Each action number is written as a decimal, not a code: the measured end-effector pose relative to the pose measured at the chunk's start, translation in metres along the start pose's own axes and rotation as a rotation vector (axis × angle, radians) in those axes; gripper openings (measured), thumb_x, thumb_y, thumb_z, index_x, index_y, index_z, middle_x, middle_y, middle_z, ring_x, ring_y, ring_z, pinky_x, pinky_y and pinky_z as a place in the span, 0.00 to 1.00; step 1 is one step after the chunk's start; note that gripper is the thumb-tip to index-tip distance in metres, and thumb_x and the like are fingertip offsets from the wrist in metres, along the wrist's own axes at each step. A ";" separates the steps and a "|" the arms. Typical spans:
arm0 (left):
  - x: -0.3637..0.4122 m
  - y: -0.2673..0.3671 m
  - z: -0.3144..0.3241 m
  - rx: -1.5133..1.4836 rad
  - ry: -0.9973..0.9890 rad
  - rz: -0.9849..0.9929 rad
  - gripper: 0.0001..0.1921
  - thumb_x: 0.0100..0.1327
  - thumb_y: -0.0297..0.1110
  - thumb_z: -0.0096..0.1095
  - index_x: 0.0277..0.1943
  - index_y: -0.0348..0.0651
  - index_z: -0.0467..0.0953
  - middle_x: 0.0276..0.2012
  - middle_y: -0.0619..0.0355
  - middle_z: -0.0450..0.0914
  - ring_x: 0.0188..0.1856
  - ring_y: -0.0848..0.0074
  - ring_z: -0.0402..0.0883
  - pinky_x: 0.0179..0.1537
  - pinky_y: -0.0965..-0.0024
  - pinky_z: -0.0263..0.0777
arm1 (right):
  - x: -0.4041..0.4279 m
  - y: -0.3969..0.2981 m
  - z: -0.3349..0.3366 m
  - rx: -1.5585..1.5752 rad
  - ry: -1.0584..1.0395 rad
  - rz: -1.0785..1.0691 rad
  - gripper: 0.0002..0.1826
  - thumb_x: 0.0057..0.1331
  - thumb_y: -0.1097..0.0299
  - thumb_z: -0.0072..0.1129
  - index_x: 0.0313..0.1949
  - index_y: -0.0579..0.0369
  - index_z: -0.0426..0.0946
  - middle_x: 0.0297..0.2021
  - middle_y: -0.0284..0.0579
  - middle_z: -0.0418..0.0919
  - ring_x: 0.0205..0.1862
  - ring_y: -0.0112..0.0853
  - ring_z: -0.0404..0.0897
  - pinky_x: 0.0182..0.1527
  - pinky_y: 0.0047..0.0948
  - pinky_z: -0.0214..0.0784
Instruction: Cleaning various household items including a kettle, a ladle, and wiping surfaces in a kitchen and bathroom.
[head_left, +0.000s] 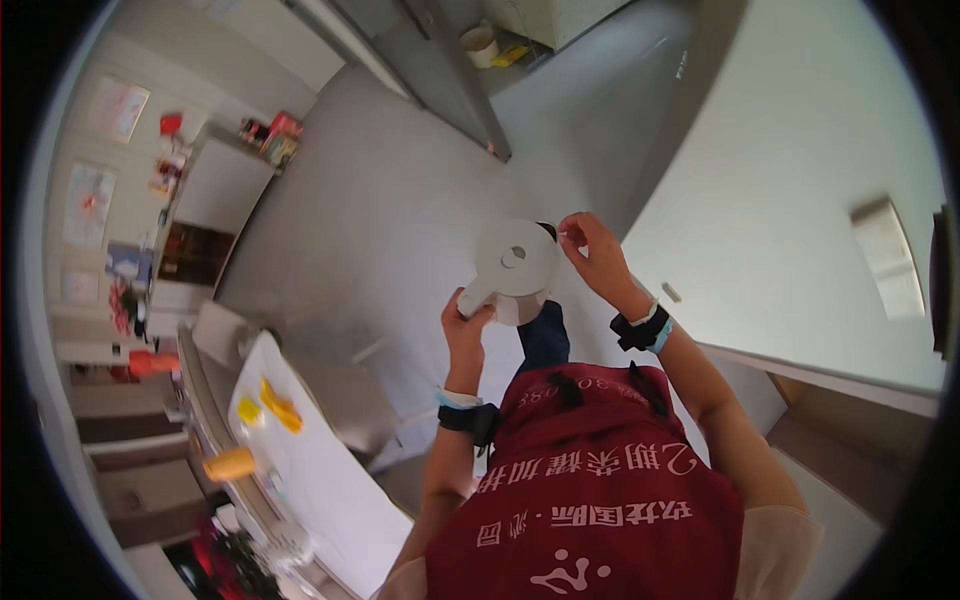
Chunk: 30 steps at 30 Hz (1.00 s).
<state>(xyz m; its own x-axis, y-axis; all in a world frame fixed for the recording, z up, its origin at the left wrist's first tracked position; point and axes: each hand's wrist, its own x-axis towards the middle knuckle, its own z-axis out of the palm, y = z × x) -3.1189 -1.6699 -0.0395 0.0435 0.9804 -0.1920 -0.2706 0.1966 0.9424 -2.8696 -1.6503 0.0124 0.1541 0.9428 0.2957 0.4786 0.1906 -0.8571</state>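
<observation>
A white lidded jug or kettle (502, 255) is in front of me, above the grey floor. My left hand (463, 330) grips its handle. On the round lid is a recessed circular knob. My right hand (596, 259) has its fingers curled with the fingertips at the dark spout opening. Whether they pinch the spout's edge cannot be made out. Both wrists carry black straps. Below the jug, part of a leg in dark blue cloth shows beside the dark red printed apron (592, 465) that I wear.
To the right stands a large pale panel (780, 210) with a small handle. An open door (450, 90) and a bucket (480, 46) are ahead. At left a white table (330, 480) holds yellow cloths (281, 405), with chairs beside it. A cabinet (221, 180) lines the far wall.
</observation>
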 end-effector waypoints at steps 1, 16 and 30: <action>0.033 0.000 0.003 -0.005 -0.019 -0.015 0.08 0.54 0.19 0.63 0.36 0.39 0.75 0.32 0.66 0.75 0.36 0.83 0.73 0.40 0.76 0.69 | 0.025 0.005 0.008 -0.009 0.018 0.004 0.06 0.65 0.76 0.59 0.41 0.58 0.75 0.35 0.44 0.75 0.35 0.35 0.78 0.39 0.31 0.72; 0.396 0.038 0.176 0.044 -0.364 -0.037 0.09 0.53 0.20 0.62 0.38 0.35 0.77 0.30 0.66 0.75 0.34 0.83 0.70 0.37 0.77 0.65 | 0.345 0.100 -0.012 -0.326 0.196 0.110 0.07 0.63 0.67 0.64 0.33 0.57 0.78 0.35 0.48 0.75 0.41 0.46 0.75 0.45 0.42 0.69; 0.633 0.077 0.423 0.052 -0.464 -0.033 0.06 0.54 0.19 0.63 0.34 0.38 0.75 0.29 0.66 0.75 0.32 0.84 0.70 0.33 0.76 0.66 | 0.623 0.143 -0.156 -0.998 0.262 0.145 0.15 0.60 0.59 0.63 0.36 0.60 0.80 0.40 0.50 0.74 0.51 0.46 0.70 0.60 0.51 0.59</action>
<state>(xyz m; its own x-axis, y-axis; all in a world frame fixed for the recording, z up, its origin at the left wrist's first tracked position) -2.7052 -1.0291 0.0272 0.4797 0.8728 -0.0904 -0.2142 0.2164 0.9525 -2.5706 -1.0788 0.1401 0.3933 0.8267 0.4023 0.9192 -0.3454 -0.1890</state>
